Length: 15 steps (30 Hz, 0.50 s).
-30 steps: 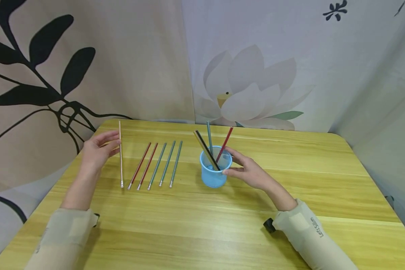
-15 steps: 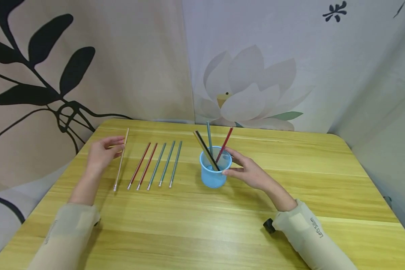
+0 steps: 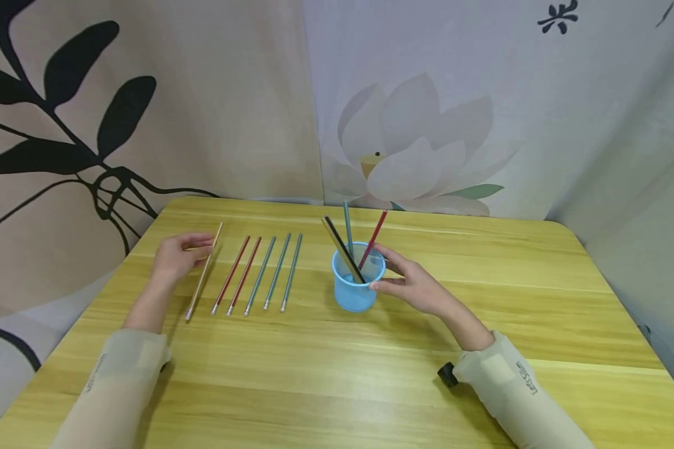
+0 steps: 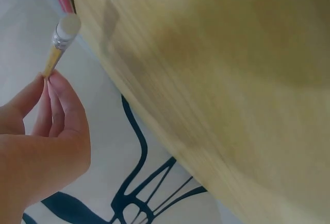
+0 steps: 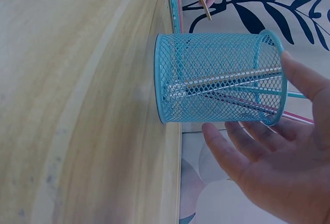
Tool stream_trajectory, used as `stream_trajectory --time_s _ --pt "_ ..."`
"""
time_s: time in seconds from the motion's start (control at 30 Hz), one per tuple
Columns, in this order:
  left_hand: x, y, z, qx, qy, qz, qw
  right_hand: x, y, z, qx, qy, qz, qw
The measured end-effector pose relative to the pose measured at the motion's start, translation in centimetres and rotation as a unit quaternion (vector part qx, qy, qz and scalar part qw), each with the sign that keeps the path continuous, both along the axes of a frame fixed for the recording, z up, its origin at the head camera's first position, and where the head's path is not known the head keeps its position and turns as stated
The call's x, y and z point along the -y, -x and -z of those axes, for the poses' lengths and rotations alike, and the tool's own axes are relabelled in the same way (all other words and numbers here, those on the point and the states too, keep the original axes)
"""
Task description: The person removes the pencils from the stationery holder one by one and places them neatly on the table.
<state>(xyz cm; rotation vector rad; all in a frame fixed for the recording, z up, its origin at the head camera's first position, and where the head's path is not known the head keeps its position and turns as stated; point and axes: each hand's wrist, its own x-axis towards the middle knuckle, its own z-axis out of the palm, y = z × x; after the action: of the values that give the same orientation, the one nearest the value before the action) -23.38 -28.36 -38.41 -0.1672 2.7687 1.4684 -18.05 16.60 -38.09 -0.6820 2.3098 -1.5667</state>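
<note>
In the head view my left hand (image 3: 181, 254) pinches a pale yellow pencil (image 3: 203, 274) between thumb and fingers. The pencil slants, its white eraser (image 4: 69, 26) and silver ferrule toward me; the left wrist view shows that end close up. To its right lie two red pencils (image 3: 231, 274) and three teal pencils (image 3: 276, 274) in a row. My right hand (image 3: 418, 285) holds a blue mesh pencil cup (image 3: 355, 297) by its right side, thumb at the rim (image 5: 284, 80). Inside lean a black pencil (image 3: 344, 249) beside a gold one, a teal one (image 3: 348, 226) and a red one (image 3: 374, 237).
The cup stands on a wooden table (image 3: 326, 380). Behind the table hangs a printed cloth (image 3: 247, 112) with dark leaves and a pale flower. A small black object (image 3: 447, 375) sits at the right sleeve cuff.
My left hand has moved slightly right and nearer the table with the pale yellow pencil, which has tilted from near vertical in view to slanted. My right hand and the cup stay put.
</note>
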Motion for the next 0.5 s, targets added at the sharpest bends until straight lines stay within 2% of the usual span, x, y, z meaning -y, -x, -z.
stream_trajectory --time_s 0.27,0.5 --pt "0.0 0.8 0.7 0.034 0.008 0.003 0.9994 0.1 0.0 0.0 0.001 0.001 -0.001 1.0" --pt "0.1 1.2 1.1 0.056 0.019 0.027 0.9979 0.0 0.0 0.0 -0.002 0.0 -0.001 1.0"
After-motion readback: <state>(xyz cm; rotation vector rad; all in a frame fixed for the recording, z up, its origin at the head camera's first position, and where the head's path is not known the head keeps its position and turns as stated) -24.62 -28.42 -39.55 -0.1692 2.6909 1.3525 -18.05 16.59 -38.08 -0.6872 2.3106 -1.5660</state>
